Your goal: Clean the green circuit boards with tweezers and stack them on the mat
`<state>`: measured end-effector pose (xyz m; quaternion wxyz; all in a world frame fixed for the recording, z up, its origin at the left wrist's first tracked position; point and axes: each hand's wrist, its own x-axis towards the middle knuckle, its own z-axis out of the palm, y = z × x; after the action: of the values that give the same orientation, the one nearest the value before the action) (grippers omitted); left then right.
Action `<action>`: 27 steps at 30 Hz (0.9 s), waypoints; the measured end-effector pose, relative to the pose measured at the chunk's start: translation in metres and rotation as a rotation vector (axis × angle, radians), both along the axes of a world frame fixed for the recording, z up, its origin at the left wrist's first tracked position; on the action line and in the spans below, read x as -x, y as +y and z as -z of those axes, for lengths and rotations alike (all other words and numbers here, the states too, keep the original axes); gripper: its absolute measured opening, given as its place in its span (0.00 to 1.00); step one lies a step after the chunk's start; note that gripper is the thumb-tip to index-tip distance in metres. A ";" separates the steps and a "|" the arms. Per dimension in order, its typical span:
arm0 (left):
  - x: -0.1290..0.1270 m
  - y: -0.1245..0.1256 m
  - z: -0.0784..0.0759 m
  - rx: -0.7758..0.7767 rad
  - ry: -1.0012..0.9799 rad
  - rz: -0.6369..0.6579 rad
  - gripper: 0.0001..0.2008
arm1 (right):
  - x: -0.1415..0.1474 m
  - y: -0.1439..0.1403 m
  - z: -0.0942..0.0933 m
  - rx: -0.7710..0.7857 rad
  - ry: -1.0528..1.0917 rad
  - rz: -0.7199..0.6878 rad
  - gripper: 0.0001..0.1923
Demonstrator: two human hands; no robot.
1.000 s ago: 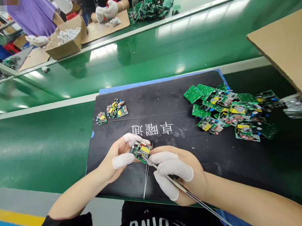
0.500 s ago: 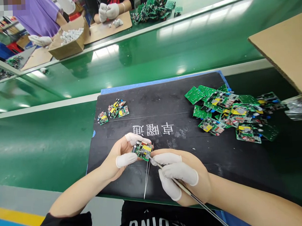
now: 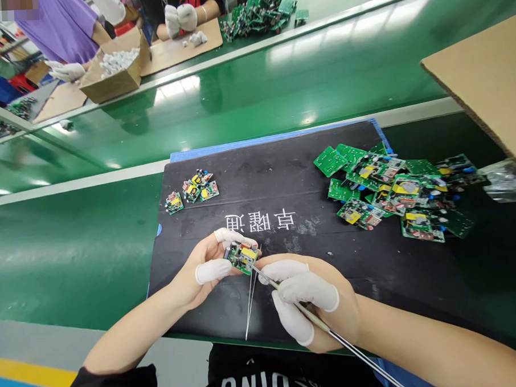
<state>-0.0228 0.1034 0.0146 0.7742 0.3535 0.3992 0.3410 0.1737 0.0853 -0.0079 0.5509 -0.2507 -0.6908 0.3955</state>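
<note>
My left hand (image 3: pixel 201 270), with white finger cots on its thumb and finger, grips a small circuit board (image 3: pixel 242 257) by its left edge. The board is tilted, its yellow-wrapped part and other components facing up. Between the thumb and fingers of my right hand (image 3: pixel 309 294), also in white cots, is a long thin metal tool (image 3: pixel 317 321) with a pale grip. Its narrow tip meets the board's lower right edge. Two thin pale strands (image 3: pixel 249 308) hang below the board and join at a point; where they start is hidden.
On the black mat (image 3: pixel 283 181), several small boards (image 3: pixel 191 188) lie at left and a heap of boards (image 3: pixel 394 187) at right. A cardboard flap (image 3: pixel 483 69) juts in at right. Across the green belt (image 3: pixel 237 97), co-workers' gloved hands (image 3: pixel 181 19) are near a box of white parts (image 3: pixel 111 74).
Both hands keep their grip, and the board has turned or shifted very slightly. The tool's tip stays at the board's lower right edge. The whole view has shifted slightly.
</note>
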 end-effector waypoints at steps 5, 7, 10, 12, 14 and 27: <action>0.000 0.001 -0.002 0.016 -0.008 0.012 0.20 | -0.003 0.001 -0.006 -0.250 -0.079 -0.013 0.18; -0.001 0.001 -0.003 0.018 -0.023 0.017 0.19 | -0.003 0.001 -0.007 -0.247 -0.093 -0.001 0.17; -0.001 0.002 -0.002 0.013 -0.041 0.012 0.19 | -0.001 -0.001 -0.006 -0.253 -0.091 0.038 0.15; -0.001 0.002 -0.001 -0.003 -0.047 0.009 0.19 | -0.001 -0.002 -0.005 -0.266 -0.094 0.050 0.15; -0.001 0.002 0.000 -0.014 -0.047 0.018 0.19 | -0.001 -0.004 -0.006 -0.260 -0.085 0.062 0.15; -0.002 0.000 0.000 -0.198 0.038 0.033 0.20 | -0.002 -0.004 -0.012 -0.068 -0.008 0.007 0.21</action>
<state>-0.0206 0.1032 0.0144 0.7332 0.4413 0.3721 0.3594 0.1756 0.0813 0.0043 0.5576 -0.2358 -0.7053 0.3687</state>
